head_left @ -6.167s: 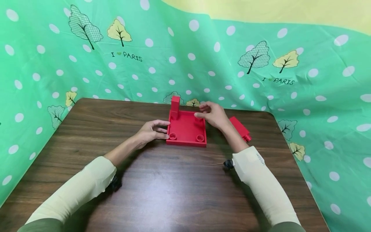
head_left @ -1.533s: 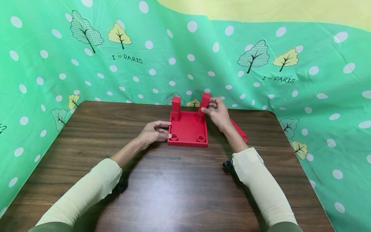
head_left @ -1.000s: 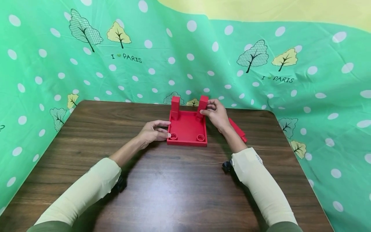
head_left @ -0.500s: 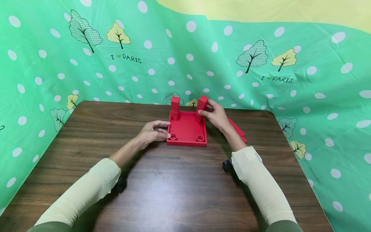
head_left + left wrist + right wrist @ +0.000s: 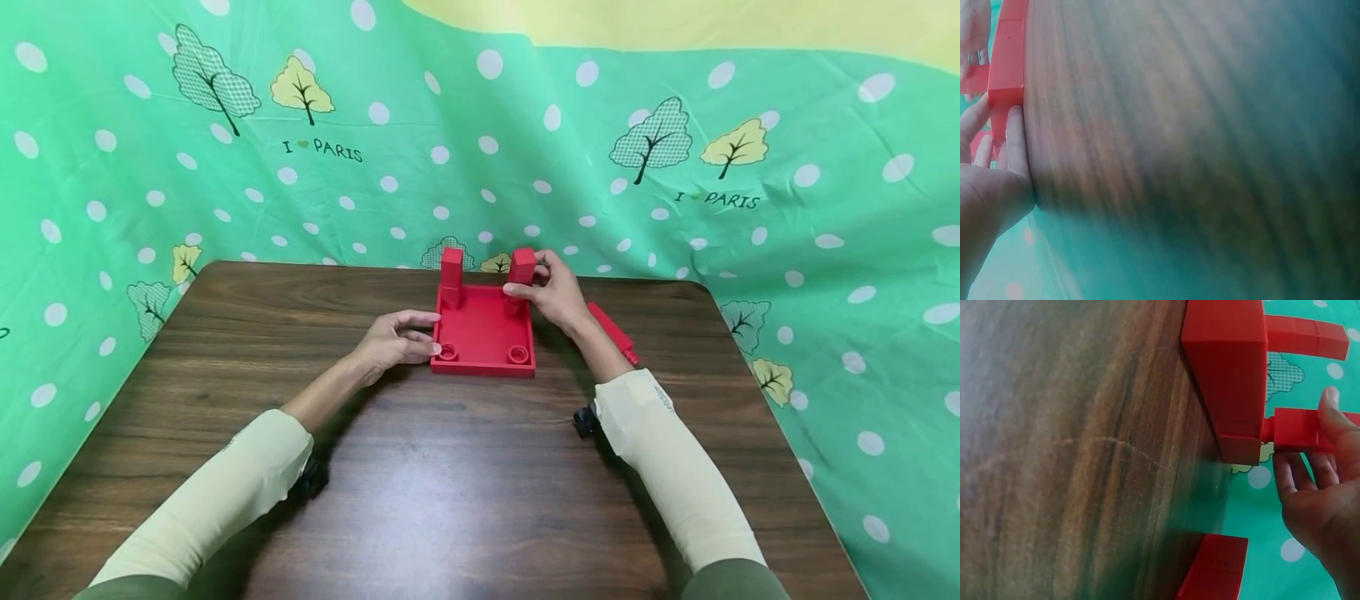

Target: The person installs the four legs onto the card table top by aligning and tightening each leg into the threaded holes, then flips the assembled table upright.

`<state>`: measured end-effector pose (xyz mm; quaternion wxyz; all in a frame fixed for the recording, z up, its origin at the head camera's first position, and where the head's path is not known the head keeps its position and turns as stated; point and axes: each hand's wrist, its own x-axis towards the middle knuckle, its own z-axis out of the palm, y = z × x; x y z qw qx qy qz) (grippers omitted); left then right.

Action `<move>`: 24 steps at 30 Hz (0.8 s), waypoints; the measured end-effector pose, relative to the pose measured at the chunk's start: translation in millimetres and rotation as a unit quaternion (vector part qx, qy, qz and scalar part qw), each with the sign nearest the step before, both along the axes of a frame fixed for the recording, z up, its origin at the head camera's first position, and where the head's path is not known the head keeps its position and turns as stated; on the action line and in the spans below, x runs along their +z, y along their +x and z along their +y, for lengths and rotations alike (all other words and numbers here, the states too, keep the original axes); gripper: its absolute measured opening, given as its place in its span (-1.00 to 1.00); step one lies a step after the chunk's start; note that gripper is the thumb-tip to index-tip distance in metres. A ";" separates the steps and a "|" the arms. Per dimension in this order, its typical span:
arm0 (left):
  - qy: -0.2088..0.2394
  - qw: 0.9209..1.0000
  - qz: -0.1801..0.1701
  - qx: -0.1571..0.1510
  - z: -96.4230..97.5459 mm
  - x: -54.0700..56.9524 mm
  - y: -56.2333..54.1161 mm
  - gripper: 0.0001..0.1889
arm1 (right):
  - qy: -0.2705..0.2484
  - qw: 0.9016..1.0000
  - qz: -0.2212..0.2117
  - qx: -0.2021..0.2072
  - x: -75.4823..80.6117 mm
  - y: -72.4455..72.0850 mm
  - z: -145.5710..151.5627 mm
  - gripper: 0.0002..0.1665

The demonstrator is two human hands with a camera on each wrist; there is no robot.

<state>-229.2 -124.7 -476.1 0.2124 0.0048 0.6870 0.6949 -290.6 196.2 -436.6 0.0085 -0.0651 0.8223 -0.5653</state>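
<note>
A red square tray-like piece (image 5: 483, 329) lies on the table, with round threaded sockets in its two front corners. On its back left corner stands a red square leg (image 5: 452, 275). At the back right corner my right hand (image 5: 557, 292) pinches a second red leg (image 5: 522, 265) between thumb and fingers. That leg stands nearly upright, and a narrow round neck at its lower end meets the corner in the right wrist view. My left hand (image 5: 390, 340) rests against the tray-like piece's left wall, its thumb and forefinger extended along the outside.
Another red leg (image 5: 613, 333) with a threaded end lies on the wooden table (image 5: 420, 483), right of my right hand. A green dotted curtain (image 5: 480, 125) hangs behind the table's far edge.
Earlier my right hand was over the back right corner with no leg standing there. It then brought a tilted leg, now straighter and lower on that corner. My left hand has stayed in place.
</note>
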 end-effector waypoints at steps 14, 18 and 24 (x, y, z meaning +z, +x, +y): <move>0.001 1.000 -0.003 0.002 -0.4 0.0 -0.6 -0.26 | 0.023 0.999 0.012 0.025 1.0 5.0 9.4 -0.44; 0.000 1.000 -0.004 0.002 -0.1 0.7 -0.7 -0.27 | 0.038 0.999 0.024 0.030 2.2 8.6 12.7 -0.44; 0.000 1.000 -0.003 0.003 -0.4 0.7 -0.7 -0.27 | 0.062 0.997 0.025 0.025 1.7 10.0 13.2 -0.45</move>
